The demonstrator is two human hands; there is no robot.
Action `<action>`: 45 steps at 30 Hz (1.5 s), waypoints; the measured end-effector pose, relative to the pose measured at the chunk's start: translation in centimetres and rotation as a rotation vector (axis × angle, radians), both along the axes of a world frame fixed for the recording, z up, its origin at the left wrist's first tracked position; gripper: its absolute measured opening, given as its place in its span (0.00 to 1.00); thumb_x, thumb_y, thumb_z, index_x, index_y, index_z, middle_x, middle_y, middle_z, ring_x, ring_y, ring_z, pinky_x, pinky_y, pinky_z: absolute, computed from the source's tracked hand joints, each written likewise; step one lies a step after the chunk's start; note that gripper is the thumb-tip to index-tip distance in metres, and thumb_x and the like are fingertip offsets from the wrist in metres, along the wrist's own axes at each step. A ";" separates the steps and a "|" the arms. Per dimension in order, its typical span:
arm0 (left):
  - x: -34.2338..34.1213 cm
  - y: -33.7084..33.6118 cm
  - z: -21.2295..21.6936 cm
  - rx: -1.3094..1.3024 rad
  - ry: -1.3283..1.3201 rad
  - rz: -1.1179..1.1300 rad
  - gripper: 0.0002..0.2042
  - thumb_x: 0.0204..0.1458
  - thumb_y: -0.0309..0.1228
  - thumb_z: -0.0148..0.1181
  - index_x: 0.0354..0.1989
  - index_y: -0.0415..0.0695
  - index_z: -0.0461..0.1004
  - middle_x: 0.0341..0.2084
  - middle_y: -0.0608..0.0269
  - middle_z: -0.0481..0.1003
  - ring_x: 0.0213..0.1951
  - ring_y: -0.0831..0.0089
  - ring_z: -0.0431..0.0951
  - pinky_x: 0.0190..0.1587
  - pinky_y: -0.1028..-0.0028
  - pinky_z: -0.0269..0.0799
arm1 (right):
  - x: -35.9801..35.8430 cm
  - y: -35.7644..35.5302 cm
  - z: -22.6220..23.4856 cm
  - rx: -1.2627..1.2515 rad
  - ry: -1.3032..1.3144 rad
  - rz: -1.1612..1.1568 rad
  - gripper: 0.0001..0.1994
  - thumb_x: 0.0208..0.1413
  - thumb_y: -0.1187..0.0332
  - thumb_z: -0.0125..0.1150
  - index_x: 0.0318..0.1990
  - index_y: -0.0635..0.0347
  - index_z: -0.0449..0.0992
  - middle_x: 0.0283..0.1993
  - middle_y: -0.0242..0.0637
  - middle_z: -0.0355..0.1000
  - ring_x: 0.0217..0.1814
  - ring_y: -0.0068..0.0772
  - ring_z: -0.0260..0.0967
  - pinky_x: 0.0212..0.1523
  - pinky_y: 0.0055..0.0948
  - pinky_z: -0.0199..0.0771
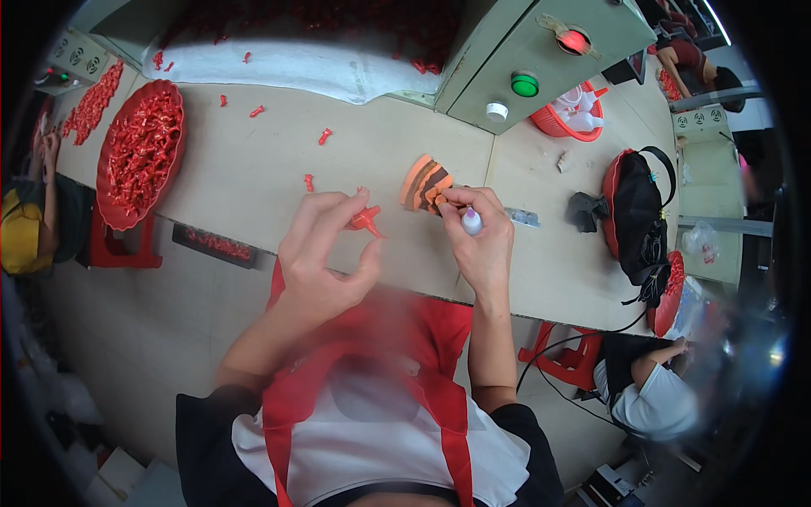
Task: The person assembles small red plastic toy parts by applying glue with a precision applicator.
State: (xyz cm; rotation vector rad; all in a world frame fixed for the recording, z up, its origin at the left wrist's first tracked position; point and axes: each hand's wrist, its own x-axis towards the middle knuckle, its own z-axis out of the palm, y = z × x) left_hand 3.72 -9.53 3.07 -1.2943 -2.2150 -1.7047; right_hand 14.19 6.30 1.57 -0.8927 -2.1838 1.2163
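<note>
**Small red part pinched over the table edge**

Left hand [325, 253] closed on a small red part [366, 220]: thumb and forefinger nipping it at one end, other fingers curled loosely behind. Part held in the air just above the near edge of the table [253, 169], slightly left of the table's middle seam, with its pointed tail hanging down and to the right.

Right hand [480, 241] closed too, gripping a small bottle [471, 221] with a white rounded cap showing between the fingers. Fingertips of the same hand pressed against an orange and brown striped piece [425, 184] lying on the table just beyond; whether that piece is held or only touched cannot be told.

Judged by look: moulded plastic, very light, stiff rather than soft, with thin prongs likely to bend or snap under a hard squeeze. Smooth and a bit slippery, so best taken at the thicker body with two fingertips, not at the tail. No weight to fight, only smallness.

Also on the table: loose red parts scattered toward its far side, a red tray [139, 152] heaped with more at its left end, a red basket [568, 121] and a black and red bag [635, 211] toward its right end. Grey box with red, green and white buttons [541, 59] standing at the far edge. Other people at both ends of the table, partly visible
</note>
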 end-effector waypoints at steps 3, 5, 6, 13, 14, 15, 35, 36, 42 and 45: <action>0.1 0.1 -0.1 -0.008 0.035 0.019 0.23 0.31 0.18 0.61 0.43 0.36 0.71 0.33 0.56 0.69 0.29 0.69 0.76 0.29 0.76 0.74 | 0.1 -0.1 0.0 -0.011 0.027 0.023 0.06 0.47 0.78 0.58 0.34 0.67 0.75 0.33 0.34 0.69 0.33 0.21 0.67 0.34 0.20 0.66; 0.0 0.2 -0.3 -0.001 0.047 0.025 0.23 0.31 0.18 0.62 0.43 0.36 0.71 0.32 0.56 0.69 0.29 0.69 0.76 0.29 0.76 0.73 | 0.3 -0.4 0.2 -0.026 0.052 0.030 0.05 0.47 0.78 0.58 0.33 0.67 0.74 0.32 0.34 0.69 0.33 0.21 0.67 0.34 0.20 0.66; 0.0 0.2 -0.3 0.001 0.038 0.023 0.22 0.31 0.18 0.62 0.42 0.36 0.71 0.32 0.56 0.69 0.29 0.69 0.75 0.29 0.76 0.73 | 0.5 -0.7 0.7 -0.205 0.077 0.064 0.05 0.46 0.79 0.58 0.33 0.68 0.74 0.32 0.33 0.70 0.33 0.20 0.66 0.34 0.20 0.66; 0.3 -0.2 -0.1 -0.069 -0.099 -0.044 0.23 0.34 0.16 0.60 0.45 0.35 0.70 0.36 0.56 0.68 0.35 0.70 0.74 0.36 0.76 0.75 | 0.1 -3.0 2.9 -0.453 0.194 0.325 0.04 0.45 0.79 0.60 0.31 0.64 0.75 0.29 0.31 0.71 0.31 0.21 0.66 0.34 0.20 0.65; 0.4 -0.2 -0.1 -0.068 -0.099 -0.046 0.23 0.34 0.16 0.60 0.45 0.35 0.70 0.36 0.56 0.68 0.35 0.70 0.74 0.36 0.76 0.75 | 0.0 -3.1 3.3 -0.460 0.174 0.322 0.05 0.44 0.83 0.57 0.30 0.66 0.73 0.30 0.31 0.70 0.33 0.20 0.64 0.35 0.20 0.63; 0.4 -0.3 -0.2 -0.072 -0.101 -0.046 0.23 0.34 0.16 0.60 0.45 0.35 0.70 0.36 0.56 0.67 0.36 0.70 0.74 0.37 0.76 0.75 | -0.1 -3.1 3.3 -0.462 0.174 0.324 0.05 0.44 0.83 0.57 0.30 0.66 0.73 0.30 0.31 0.70 0.33 0.20 0.64 0.35 0.20 0.63; -0.4 -0.9 -0.4 -0.027 -0.315 -0.134 0.22 0.39 0.15 0.60 0.48 0.35 0.69 0.39 0.57 0.66 0.40 0.72 0.73 0.43 0.76 0.74 | -1.0 -3.8 3.0 -0.585 0.128 0.284 0.04 0.45 0.78 0.59 0.31 0.65 0.75 0.28 0.27 0.70 0.30 0.15 0.64 0.31 0.16 0.62; -0.4 -0.8 -0.6 -0.006 -0.294 -0.109 0.22 0.38 0.17 0.61 0.47 0.37 0.70 0.38 0.57 0.67 0.38 0.71 0.74 0.40 0.76 0.75 | -1.1 -3.8 3.0 -0.586 0.128 0.286 0.04 0.45 0.78 0.59 0.31 0.65 0.75 0.28 0.27 0.70 0.30 0.15 0.64 0.31 0.16 0.62; -0.4 -0.9 -0.9 0.015 -0.286 -0.083 0.22 0.38 0.18 0.63 0.46 0.39 0.70 0.37 0.57 0.69 0.36 0.70 0.76 0.36 0.75 0.76 | -1.0 -3.9 2.9 -0.594 0.106 0.296 0.04 0.48 0.75 0.60 0.33 0.64 0.74 0.29 0.29 0.71 0.32 0.17 0.66 0.34 0.18 0.66; -0.3 -1.0 -0.6 0.024 -0.338 -0.108 0.22 0.39 0.18 0.62 0.47 0.38 0.70 0.37 0.58 0.69 0.37 0.70 0.75 0.38 0.75 0.76 | -1.1 -3.9 2.9 -0.584 0.124 0.293 0.04 0.48 0.75 0.60 0.33 0.64 0.74 0.30 0.30 0.71 0.33 0.17 0.67 0.34 0.18 0.67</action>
